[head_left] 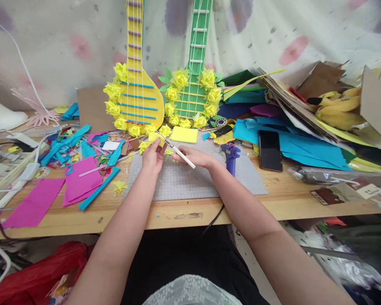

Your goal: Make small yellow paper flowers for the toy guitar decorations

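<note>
My left hand [153, 157] pinches a small piece of yellow paper [153, 137] above the cutting mat. In my right hand [198, 157] is a pair of scissors with white handles [186, 157]; the blades point up and left, against the yellow paper. Whether the blades are parted I cannot tell. Just beyond my hands lies a stack of yellow paper rectangles [184, 134]. Yellow scraps show under my fingers. Behind stand a yellow cardboard lute-like instrument [141, 95] and a green one [190, 95], both edged with yellow paper flowers.
A blue glue gun [231, 157] rests on the grey cutting mat [190, 186], right of my hands. Farther right are a phone [270, 151], blue paper [311, 148] and piled cardboard [324, 80]. Magenta sheets [82, 180] and coloured scraps cover the left, beside a power strip [6, 169].
</note>
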A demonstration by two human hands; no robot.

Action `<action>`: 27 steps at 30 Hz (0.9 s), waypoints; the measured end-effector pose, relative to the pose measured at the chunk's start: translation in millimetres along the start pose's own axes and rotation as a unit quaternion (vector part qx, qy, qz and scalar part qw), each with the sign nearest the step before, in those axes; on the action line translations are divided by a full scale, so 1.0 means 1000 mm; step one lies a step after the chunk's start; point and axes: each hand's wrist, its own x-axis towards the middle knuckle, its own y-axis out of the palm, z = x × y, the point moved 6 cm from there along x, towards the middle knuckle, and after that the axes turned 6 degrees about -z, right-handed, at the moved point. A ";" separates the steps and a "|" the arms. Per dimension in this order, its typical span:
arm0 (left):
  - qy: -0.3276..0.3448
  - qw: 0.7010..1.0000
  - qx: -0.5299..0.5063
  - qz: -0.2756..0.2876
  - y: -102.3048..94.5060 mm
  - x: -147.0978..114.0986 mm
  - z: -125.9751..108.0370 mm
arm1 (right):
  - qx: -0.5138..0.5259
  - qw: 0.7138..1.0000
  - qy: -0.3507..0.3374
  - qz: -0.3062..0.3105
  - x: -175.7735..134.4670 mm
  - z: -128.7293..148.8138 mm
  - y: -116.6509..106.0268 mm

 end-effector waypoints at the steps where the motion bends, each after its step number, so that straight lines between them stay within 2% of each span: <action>1: -0.001 1.000 0.001 -0.001 0.001 -0.001 0.001 | 0.003 1.000 -0.002 0.000 0.000 0.000 0.000; 22: -0.008 1.000 -0.006 -0.011 -0.003 0.005 0.006 | 0.018 0.999 0.015 -0.024 0.002 -0.006 0.000; 27: 0.000 1.000 0.008 0.010 -0.003 0.006 0.004 | 0.006 1.000 0.019 -0.022 0.002 -0.012 -0.003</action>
